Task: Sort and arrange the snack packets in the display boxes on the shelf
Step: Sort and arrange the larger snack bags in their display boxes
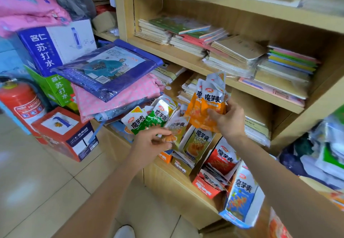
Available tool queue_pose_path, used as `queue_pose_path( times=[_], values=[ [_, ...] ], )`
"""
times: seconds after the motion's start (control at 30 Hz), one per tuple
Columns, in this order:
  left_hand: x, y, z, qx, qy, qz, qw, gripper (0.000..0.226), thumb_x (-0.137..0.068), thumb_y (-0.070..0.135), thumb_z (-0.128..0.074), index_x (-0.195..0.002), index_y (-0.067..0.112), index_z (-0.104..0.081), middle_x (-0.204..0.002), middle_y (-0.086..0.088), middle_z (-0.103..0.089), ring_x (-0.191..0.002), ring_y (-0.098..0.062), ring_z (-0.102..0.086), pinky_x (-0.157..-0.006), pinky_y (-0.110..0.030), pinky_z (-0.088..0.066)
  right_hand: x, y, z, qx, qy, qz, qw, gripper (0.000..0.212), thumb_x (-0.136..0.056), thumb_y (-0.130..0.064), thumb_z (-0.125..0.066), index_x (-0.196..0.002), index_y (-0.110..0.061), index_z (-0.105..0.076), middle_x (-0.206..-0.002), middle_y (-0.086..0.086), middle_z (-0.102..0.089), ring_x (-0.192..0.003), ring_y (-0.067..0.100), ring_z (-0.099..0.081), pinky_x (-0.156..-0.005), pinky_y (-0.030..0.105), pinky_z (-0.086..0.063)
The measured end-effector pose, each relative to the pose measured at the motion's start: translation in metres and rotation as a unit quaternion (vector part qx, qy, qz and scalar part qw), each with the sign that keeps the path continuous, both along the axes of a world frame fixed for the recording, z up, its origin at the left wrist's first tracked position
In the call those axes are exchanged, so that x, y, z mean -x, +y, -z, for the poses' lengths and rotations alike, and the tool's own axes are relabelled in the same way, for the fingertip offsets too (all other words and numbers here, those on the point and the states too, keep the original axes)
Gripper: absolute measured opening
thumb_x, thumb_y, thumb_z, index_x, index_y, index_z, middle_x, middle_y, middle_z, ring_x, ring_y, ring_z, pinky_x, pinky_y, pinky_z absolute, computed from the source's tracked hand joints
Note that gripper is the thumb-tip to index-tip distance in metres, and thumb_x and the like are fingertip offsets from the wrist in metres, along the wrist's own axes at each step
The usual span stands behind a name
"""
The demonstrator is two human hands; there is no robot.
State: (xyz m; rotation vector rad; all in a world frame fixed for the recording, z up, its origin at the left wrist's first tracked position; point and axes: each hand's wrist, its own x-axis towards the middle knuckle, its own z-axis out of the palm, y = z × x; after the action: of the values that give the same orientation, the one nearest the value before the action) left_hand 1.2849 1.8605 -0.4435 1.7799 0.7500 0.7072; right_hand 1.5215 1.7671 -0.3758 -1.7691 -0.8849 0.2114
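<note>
My right hand (228, 118) grips a bunch of orange snack packets (206, 103), held upright above the shelf. My left hand (150, 141) pinches a yellowish packet (177, 126) just over the yellow display box (197, 141). Green packets (149, 118) stand in a box to the left of it. A red display box (217, 165) with red packets and a blue display box (240, 198) stand further right along the low shelf (163, 174).
Stacks of notebooks (214, 47) fill the upper shelves. Packaged cloth in pink and blue (104, 74) overhangs the shelf's left end. Cartons (55, 44), a red fire extinguisher (20, 103) and a red box (65, 133) stand on the tiled floor at left.
</note>
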Motion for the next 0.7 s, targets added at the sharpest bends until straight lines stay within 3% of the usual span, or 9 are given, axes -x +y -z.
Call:
queue_pose_path(
  times=[0.17,0.33,0.4,0.5,0.6,0.7],
  values=[
    [-0.006,-0.008,-0.003,0.112,-0.032,-0.006,0.993,0.025,-0.083,0.013,-0.080,-0.108,0.018,-0.079,-0.116,0.012,-0.073,-0.104,0.001,-0.067,-0.095,-0.024,-0.052,-0.007,-0.003,-0.010,-0.003,0.006,-0.055,0.998,0.036,-0.083,-0.005,-0.078,-0.115,-0.015,-0.065,-0.091,-0.008,-0.071,-0.075,0.007,-0.071,-0.059,0.020,-0.057],
    [-0.020,-0.019,-0.010,0.077,-0.082,-0.068,0.991,0.044,-0.080,0.009,-0.083,-0.116,0.030,-0.072,-0.100,0.015,-0.074,-0.084,-0.002,-0.069,-0.073,-0.016,-0.055,-0.016,0.003,-0.014,0.017,-0.009,-0.071,0.997,0.037,-0.083,-0.005,-0.078,-0.115,-0.016,-0.066,-0.098,-0.003,-0.072,-0.077,-0.002,-0.069,-0.063,0.018,-0.056],
    [-0.025,-0.020,-0.009,0.040,-0.087,-0.072,0.993,0.041,-0.081,0.010,-0.083,-0.113,0.032,-0.072,-0.099,0.019,-0.075,-0.087,-0.001,-0.070,-0.076,-0.017,-0.057,-0.021,0.008,-0.020,0.036,-0.022,-0.074,0.996,0.038,-0.081,-0.006,-0.079,-0.116,-0.016,-0.067,-0.095,0.000,-0.074,-0.075,0.006,-0.071,-0.066,0.030,-0.061],
    [-0.033,-0.023,-0.005,-0.058,-0.057,-0.080,0.993,0.030,-0.079,0.009,-0.084,-0.105,0.021,-0.076,-0.090,0.015,-0.075,-0.085,-0.001,-0.070,-0.077,-0.019,-0.056,-0.029,0.014,-0.027,0.050,-0.048,-0.066,0.995,0.034,-0.075,-0.013,-0.081,-0.106,-0.019,-0.069,-0.088,0.000,-0.075,-0.073,0.020,-0.073,-0.069,0.046,-0.062],
    [-0.043,-0.026,-0.004,-0.108,-0.006,-0.077,0.991,0.033,-0.077,0.016,-0.086,-0.109,0.018,-0.076,-0.087,0.018,-0.072,-0.076,0.002,-0.068,-0.070,-0.018,-0.056,-0.029,0.014,-0.027,0.048,-0.063,-0.064,0.995,0.038,-0.072,-0.020,-0.081,-0.108,-0.024,-0.069,-0.093,-0.004,-0.075,-0.082,0.017,-0.073,-0.075,0.045,-0.061],
    [-0.047,-0.032,-0.005,-0.117,0.054,-0.034,0.991,0.041,-0.077,0.034,-0.086,-0.116,0.025,-0.074,-0.090,0.016,-0.073,-0.075,0.001,-0.066,-0.072,-0.026,-0.057,-0.026,0.010,-0.022,0.036,-0.067,-0.066,0.995,0.038,-0.077,-0.012,-0.081,-0.112,-0.021,-0.067,-0.095,-0.005,-0.074,-0.083,0.011,-0.071,-0.076,0.039,-0.061]
  ],
)
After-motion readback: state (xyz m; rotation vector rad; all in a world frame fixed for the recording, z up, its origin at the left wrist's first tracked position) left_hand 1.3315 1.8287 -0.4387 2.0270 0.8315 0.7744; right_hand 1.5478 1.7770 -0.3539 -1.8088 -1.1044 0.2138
